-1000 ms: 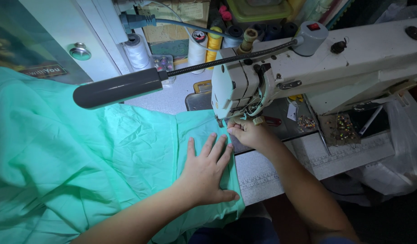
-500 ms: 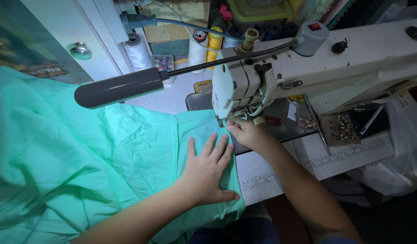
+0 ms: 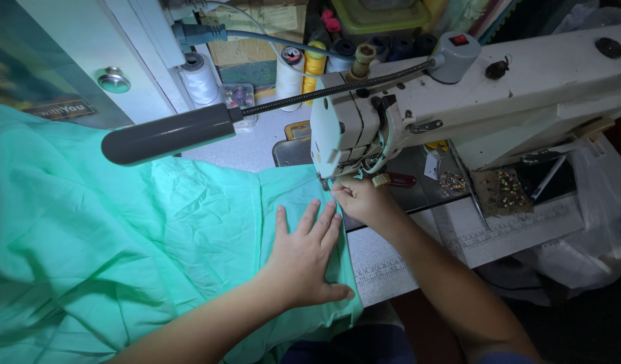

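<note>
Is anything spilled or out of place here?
Small coloured beads lie scattered loose on the machine bed beside the sewing machine. Otherwise, nothing odd: left hand flat on green cloth.

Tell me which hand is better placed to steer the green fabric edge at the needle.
Right, likely. The right hand pinches the green fabric edge just below the sewing machine head, while the left hand lies flat on the cloth farther back.

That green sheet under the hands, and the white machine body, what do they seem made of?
The green sheet looks like thin woven fabric, matte: it creases and folds softly under the left hand. The machine body looks like painted metal, off-white with a dull sheen and scuffs, though plastic parts cannot be ruled out.
</note>
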